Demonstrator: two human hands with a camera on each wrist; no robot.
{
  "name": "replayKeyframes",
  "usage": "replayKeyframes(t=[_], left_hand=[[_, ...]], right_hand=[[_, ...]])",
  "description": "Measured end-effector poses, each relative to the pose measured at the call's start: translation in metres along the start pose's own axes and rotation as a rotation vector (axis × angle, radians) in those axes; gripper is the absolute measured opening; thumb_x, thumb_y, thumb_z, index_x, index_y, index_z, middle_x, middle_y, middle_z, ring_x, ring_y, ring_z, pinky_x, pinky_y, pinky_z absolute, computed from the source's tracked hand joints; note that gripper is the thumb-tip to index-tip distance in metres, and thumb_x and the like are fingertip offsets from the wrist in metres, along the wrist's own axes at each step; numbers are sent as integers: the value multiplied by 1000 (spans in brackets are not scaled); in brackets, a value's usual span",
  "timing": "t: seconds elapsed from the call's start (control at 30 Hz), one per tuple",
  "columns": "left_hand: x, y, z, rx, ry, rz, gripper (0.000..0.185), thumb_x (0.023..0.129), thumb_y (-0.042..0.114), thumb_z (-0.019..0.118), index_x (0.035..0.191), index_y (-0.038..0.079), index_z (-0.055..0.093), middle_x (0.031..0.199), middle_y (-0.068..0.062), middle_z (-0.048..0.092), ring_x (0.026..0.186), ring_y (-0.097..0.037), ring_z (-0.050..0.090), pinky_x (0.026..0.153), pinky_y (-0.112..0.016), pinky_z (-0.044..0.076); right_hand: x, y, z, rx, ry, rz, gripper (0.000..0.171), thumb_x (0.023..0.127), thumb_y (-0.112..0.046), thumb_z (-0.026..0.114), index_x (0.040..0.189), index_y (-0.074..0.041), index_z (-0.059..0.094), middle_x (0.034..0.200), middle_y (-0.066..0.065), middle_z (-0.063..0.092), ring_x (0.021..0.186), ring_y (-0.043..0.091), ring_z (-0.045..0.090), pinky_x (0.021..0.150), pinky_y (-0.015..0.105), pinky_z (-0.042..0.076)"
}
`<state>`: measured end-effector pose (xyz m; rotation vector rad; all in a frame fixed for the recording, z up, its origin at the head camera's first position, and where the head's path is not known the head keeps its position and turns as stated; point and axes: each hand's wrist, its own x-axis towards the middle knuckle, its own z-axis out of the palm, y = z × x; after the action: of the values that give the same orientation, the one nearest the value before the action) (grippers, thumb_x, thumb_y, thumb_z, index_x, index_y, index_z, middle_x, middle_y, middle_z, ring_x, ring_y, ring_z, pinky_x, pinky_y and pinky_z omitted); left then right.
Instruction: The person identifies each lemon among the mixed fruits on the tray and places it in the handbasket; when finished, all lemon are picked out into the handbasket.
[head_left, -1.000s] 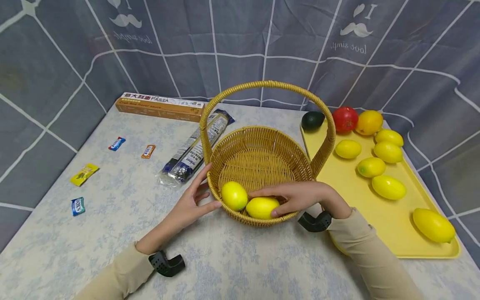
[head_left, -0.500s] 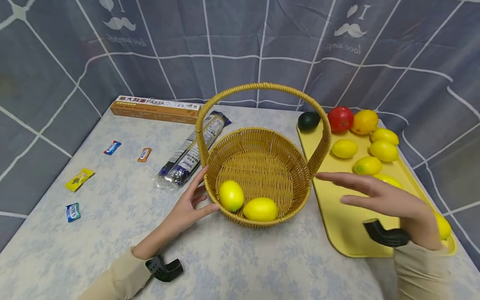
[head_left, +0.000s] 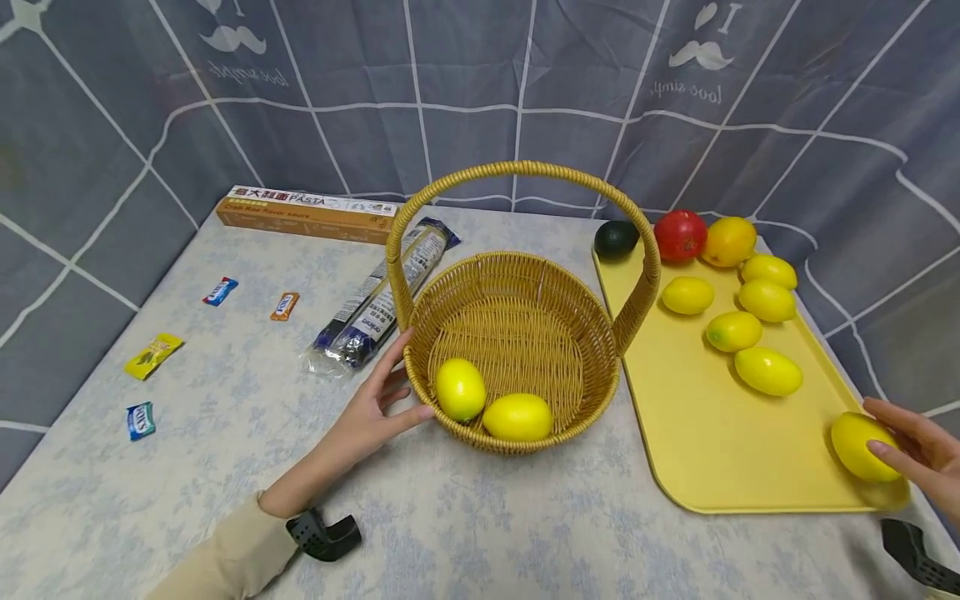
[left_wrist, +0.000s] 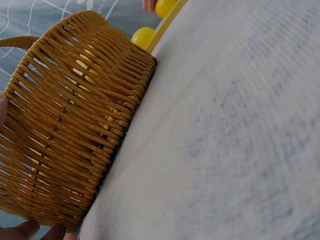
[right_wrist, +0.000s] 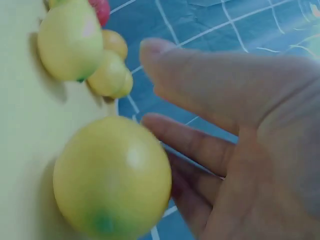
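A woven basket [head_left: 517,333] with a tall arched handle stands upright on the table. Two yellow lemons, one on the left [head_left: 461,389] and one on the right [head_left: 517,417], lie inside near its front wall. My left hand [head_left: 367,421] rests against the basket's left front side, fingers spread and loosely bent; the left wrist view shows fingertips on the outer wall [left_wrist: 65,120]. At the far right, my right hand [head_left: 918,454] reaches beside a large lemon [head_left: 862,447] on the yellow tray [head_left: 712,442]. In the right wrist view, its thumb stands apart from that lemon [right_wrist: 112,175].
Several more lemons [head_left: 768,371], an orange fruit [head_left: 729,242], a red fruit [head_left: 681,236] and an avocado [head_left: 617,240] occupy the tray's back half. Left of the basket are noodle packs [head_left: 382,300], a pasta box [head_left: 307,215] and several small candy packets [head_left: 153,356].
My right hand has left the lemon in the basket and moved right across the tray to the large lemon at its front right corner. The left hand stays at the basket.
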<state>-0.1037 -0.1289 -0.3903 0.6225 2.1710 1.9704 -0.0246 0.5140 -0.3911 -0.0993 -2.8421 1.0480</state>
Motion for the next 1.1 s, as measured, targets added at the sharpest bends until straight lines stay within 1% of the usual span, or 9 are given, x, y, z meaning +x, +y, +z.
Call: replayKeyframes(t=[0.13, 0.23, 0.4, 0.47, 0.63, 0.7, 0.87, 0.97, 1.1], left_hand=[[0, 0, 0, -3, 0, 5, 88, 85, 14, 71, 152, 24, 14, 154, -1, 11, 132, -35, 29, 102, -50, 30], [2, 1, 1, -13, -2, 14, 88, 85, 12, 71, 152, 22, 15, 154, -3, 11, 131, -35, 29, 101, -49, 32], [4, 0, 2, -12, -7, 18, 88, 85, 13, 71, 152, 20, 15, 154, -2, 12, 131, -35, 29, 101, -49, 31], [4, 0, 2, -8, -6, 13, 88, 85, 14, 71, 152, 21, 15, 154, 0, 12, 131, -35, 29, 101, -50, 31], [3, 1, 1, -5, -6, 5, 88, 85, 14, 71, 152, 22, 15, 154, 1, 12, 132, -35, 29, 102, -51, 30], [2, 1, 1, -5, -5, 3, 87, 85, 14, 71, 152, 23, 15, 154, 0, 12, 132, -35, 29, 102, -51, 30], [1, 1, 0, -4, -5, 1, 87, 86, 16, 70, 152, 24, 15, 154, 0, 12, 132, -35, 28, 102, -51, 30], [1, 0, -1, 0, -5, 3, 86, 86, 16, 70, 152, 23, 15, 154, -2, 12, 132, -35, 28, 102, -51, 30], [1, -1, 0, -2, -6, 0, 86, 86, 16, 70, 152, 23, 15, 154, -3, 12, 132, -35, 28, 102, -51, 30]], right_hand=[[3, -13, 3, -59, -100, 183, 66, 96, -26, 55, 151, -14, 20, 145, 18, 27, 114, 25, 36, 107, 39, 24], [2, -37, 5, -46, -174, 278, 72, 97, -29, 53, 152, -13, 10, 136, 43, 11, 104, 54, 25, 91, 71, 18], [2, -44, 7, -91, -182, 251, 76, 96, -30, 55, 152, -14, 6, 132, 44, 14, 100, 55, 30, 83, 66, 29], [2, -48, 10, -91, -173, 194, 75, 96, -26, 56, 152, -15, 8, 131, 41, 16, 101, 46, 35, 86, 46, 38], [5, -78, 18, 52, -150, -44, 69, 93, -4, 57, 150, -23, 22, 127, 1, 33, 94, 6, 43, 69, 6, 40], [9, -102, 22, 171, -176, -148, 71, 90, 8, 55, 148, -20, 26, 122, -8, 34, 91, 1, 45, 68, 10, 45], [24, -169, 38, 488, -390, -372, 70, 84, 22, 49, 146, -1, 26, 134, 6, 37, 102, 13, 47, 74, 20, 49], [37, -206, 56, 532, -546, -450, 70, 82, 19, 54, 144, 0, 27, 135, 11, 39, 106, 18, 46, 79, 25, 48], [57, -248, 85, 443, -712, -542, 72, 81, 11, 63, 143, -4, 31, 136, 13, 39, 114, 22, 44, 90, 27, 42]])
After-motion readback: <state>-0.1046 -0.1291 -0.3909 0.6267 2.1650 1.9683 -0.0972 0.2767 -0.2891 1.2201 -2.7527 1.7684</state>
